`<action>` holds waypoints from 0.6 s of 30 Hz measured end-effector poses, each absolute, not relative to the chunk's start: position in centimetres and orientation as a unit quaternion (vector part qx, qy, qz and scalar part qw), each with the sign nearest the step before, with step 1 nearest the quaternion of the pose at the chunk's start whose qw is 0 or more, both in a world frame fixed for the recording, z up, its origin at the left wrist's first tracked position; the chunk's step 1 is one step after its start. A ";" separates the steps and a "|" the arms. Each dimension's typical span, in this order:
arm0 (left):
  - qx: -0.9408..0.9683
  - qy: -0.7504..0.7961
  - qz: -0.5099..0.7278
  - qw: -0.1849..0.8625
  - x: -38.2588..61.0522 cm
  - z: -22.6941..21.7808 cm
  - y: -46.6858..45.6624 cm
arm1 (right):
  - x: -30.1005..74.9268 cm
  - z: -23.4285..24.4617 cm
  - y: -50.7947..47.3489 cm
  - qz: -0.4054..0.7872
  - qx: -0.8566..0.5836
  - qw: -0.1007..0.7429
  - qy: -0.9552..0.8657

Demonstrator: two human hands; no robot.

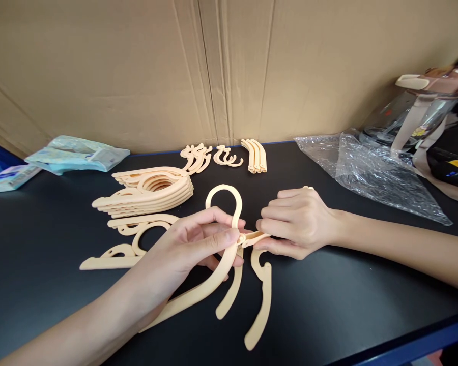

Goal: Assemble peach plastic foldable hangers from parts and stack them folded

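My left hand is closed on a peach plastic hanger just below its round hook, with the hanger's long arm running down under my wrist. My right hand is closed in a pinch on a small peach clip piece that meets the hanger's neck between my two hands. Two curved peach arm pieces hang down onto the black table below the joint.
A stack of assembled peach hangers lies left of centre, with loose hanger halves in front. Small hooks and curved strips sit by the cardboard wall. Crumpled clear plastic lies right; blue packets lie left.
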State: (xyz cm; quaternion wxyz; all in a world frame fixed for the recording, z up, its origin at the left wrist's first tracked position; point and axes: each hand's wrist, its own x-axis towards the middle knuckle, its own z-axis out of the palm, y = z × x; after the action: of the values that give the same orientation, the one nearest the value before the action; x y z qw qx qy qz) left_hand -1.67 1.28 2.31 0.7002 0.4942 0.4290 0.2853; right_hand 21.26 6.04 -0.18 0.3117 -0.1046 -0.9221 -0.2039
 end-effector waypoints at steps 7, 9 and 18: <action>0.507 0.441 0.288 0.682 -1.4 2.3 1.0 | 21.3 -0.4 5.9 -0.192 -0.115 0.302 -0.927; 0.508 0.443 0.289 0.680 -1.4 2.2 0.9 | 21.3 -0.4 5.9 -0.186 -0.117 0.305 -0.927; 0.494 0.479 0.302 0.659 -1.2 2.2 0.9 | 21.2 -0.3 5.8 -0.194 -0.121 0.306 -0.924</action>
State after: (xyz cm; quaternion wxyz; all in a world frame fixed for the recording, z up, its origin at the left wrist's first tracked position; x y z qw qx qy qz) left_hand -1.22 0.86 2.21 0.6595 0.4940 0.4795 0.3019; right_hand 21.22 5.83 -0.29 0.3065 -0.1209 -0.9241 -0.1939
